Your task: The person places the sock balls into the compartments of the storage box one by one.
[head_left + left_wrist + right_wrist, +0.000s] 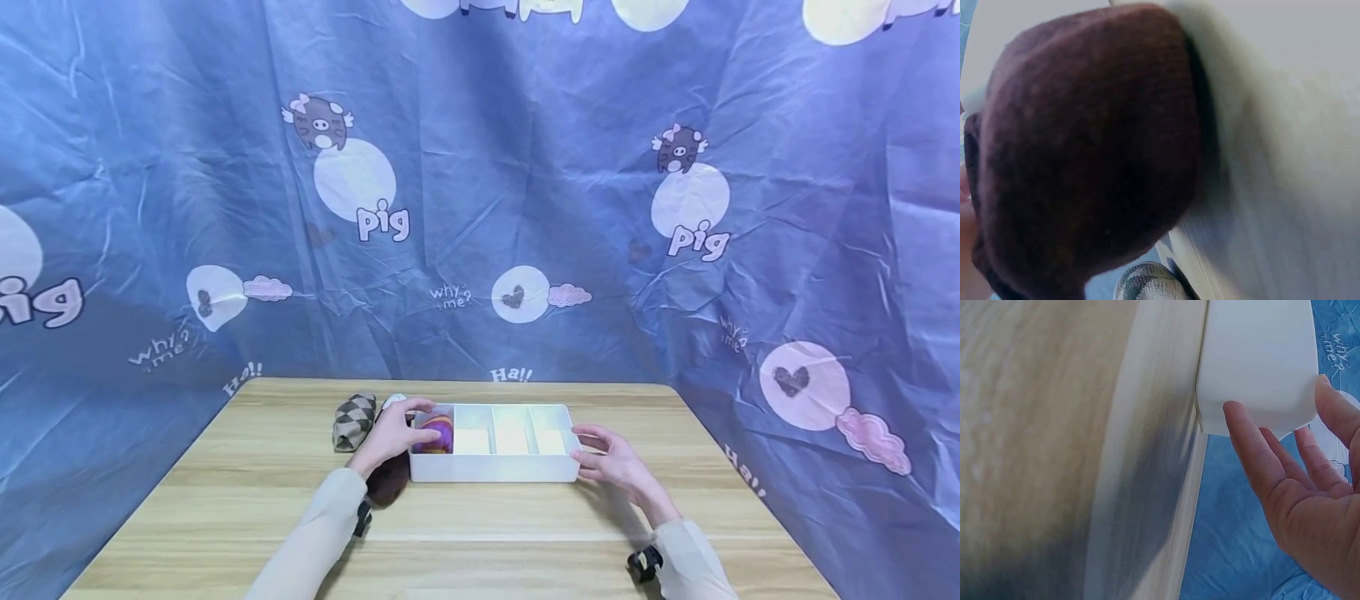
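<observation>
A white four-compartment box (495, 468) stands on the table. In its leftmost compartment sits a purple-and-orange fabric bundle (435, 435). My left hand (392, 433) reaches over the box's left end, its thumb against the bundle and its index finger extended by the back rim; the other fingers are hidden. Under the left wrist lies a dark brown knitted bundle (1091, 144), which fills much of the left wrist view. My right hand (1300, 494) is at the box's right end, fingers spread and loosely bent, fingertips at the white end wall (1257, 369).
A checkered grey-and-beige rolled bundle (353, 422) lies left of the left hand. Behind that hand a small white-and-dark item (393, 400) is partly hidden. A blue printed curtain (480, 208) hangs around the wooden table (510, 533).
</observation>
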